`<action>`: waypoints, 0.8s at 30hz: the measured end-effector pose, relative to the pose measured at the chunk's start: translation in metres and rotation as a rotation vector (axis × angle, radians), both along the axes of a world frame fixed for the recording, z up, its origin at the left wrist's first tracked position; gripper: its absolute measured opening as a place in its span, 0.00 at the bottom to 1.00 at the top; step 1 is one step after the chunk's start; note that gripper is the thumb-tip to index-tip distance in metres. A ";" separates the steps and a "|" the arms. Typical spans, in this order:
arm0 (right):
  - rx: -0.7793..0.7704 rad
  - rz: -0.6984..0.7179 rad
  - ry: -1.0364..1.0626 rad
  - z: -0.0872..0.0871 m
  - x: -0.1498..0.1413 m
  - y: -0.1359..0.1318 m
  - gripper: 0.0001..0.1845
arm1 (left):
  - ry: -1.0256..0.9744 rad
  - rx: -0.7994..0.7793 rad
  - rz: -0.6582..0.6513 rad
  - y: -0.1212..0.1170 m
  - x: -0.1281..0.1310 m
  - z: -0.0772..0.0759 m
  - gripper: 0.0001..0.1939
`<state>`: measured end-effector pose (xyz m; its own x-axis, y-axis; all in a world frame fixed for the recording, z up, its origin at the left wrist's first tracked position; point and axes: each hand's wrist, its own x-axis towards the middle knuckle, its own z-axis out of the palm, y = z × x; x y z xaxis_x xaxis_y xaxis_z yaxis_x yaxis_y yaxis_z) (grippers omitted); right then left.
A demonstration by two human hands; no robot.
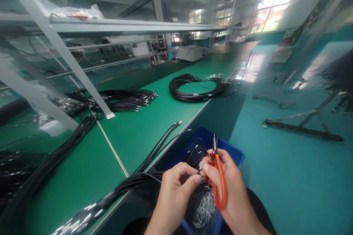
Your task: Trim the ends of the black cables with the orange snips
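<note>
My left hand [176, 191] is closed in a pinch on the end of a black cable [150, 177], whose bundle runs back along the bench edge. My right hand [230, 183] is wrapped round scissors [220, 180] with orange-red loop handles and narrow metal blades pointing away from me. Its thumb and forefinger meet my left fingertips at the cable end, and a small pale piece shows there, too small to name. Beneath both hands stands a blue bin [237, 150] with clear plastic scraps [205, 205] in it.
On the green bench [143, 132] lie a coil of black cables [193, 97], another cable bundle [129, 99] and more cables [66, 143] at the left. A white shelf post [74, 58] rises from the bench. A wheeled stand [303, 128] is on the floor at right.
</note>
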<state>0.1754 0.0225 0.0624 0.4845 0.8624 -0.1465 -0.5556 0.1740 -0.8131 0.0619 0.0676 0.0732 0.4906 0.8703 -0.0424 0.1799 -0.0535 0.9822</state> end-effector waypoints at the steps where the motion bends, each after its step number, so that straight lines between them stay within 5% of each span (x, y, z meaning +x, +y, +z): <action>1: 0.001 0.026 0.052 -0.001 0.000 0.000 0.18 | -0.031 -0.029 -0.016 0.000 -0.001 -0.001 0.07; 6: -0.010 0.133 0.236 -0.002 -0.007 -0.004 0.05 | -0.138 -0.042 -0.057 -0.005 -0.003 -0.006 0.07; 11: -0.018 0.127 0.248 0.003 -0.017 -0.007 0.09 | -0.092 0.092 0.069 -0.011 0.002 -0.006 0.06; 14: 0.023 0.164 0.254 0.004 -0.018 -0.006 0.08 | -0.240 -0.031 0.078 -0.006 0.000 -0.003 0.08; 19: 0.078 0.262 0.294 0.002 -0.014 -0.004 0.04 | -0.438 -0.220 -0.101 0.006 -0.009 0.000 0.04; 24: 0.059 0.286 0.327 0.004 -0.012 -0.006 0.05 | -0.510 -0.315 -0.094 0.004 -0.007 0.003 0.04</action>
<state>0.1637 0.0169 0.0661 0.1613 0.9667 -0.1988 -0.8148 0.0168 -0.5795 0.0547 0.0715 0.0760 0.5912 0.8060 -0.0302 -0.3094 0.2612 0.9144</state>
